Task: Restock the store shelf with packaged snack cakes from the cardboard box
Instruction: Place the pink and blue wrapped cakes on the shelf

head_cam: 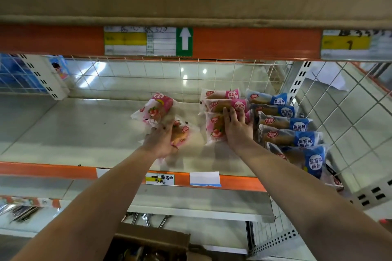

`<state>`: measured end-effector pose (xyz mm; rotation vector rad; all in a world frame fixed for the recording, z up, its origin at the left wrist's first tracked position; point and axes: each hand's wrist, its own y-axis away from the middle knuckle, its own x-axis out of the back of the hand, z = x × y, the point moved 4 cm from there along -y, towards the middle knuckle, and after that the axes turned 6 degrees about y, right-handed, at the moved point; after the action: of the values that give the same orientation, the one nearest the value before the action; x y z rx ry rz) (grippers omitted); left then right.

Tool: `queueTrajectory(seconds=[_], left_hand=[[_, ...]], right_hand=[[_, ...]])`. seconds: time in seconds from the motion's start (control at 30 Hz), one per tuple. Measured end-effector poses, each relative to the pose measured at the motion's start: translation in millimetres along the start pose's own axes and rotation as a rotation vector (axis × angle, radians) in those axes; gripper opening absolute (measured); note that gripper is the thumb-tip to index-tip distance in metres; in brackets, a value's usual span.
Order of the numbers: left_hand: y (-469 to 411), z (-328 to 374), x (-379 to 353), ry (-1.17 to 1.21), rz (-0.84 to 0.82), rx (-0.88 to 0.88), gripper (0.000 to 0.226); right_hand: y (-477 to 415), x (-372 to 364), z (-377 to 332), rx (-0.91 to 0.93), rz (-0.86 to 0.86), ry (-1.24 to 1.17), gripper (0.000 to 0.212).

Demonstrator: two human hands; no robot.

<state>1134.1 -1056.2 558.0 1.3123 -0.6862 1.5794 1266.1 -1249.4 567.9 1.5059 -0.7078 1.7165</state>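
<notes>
My left hand [161, 140] grips a bunch of pink-labelled snack cake packs [158, 110] above the grey shelf board [84, 129]. My right hand [235, 127] lies with spread fingers on a short row of pink packs [214, 125] standing on the shelf. Right of them a row of blue-labelled packs [290, 131] leans against the wire side panel. The open cardboard box [148, 241] sits below, at the bottom of the view, partly hidden by my arms.
An orange shelf rail with price tags [161, 179] runs along the front edge. Another orange rail [254, 43] of the shelf above hangs overhead. White wire mesh [350, 116] closes the back and right side. The shelf's left half is bare board.
</notes>
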Motion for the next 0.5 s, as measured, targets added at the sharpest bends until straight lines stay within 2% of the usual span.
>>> queueTrajectory(seconds=[0.23,0.33,0.5], left_hand=[[20.1,9.5,26.1,-0.235,0.172,-0.144,0.113],[34.0,18.6,41.4,-0.288,0.207,-0.212,0.105],[53.2,30.6,68.9,-0.333,0.285,-0.2,0.085]], right_hand=[[8.1,18.9,3.2,0.043,-0.05,0.014,0.092],[15.4,28.7,-4.2,0.132,-0.048,-0.073,0.095],[39.7,79.8,-24.9,0.351,0.304,-0.144,0.088]])
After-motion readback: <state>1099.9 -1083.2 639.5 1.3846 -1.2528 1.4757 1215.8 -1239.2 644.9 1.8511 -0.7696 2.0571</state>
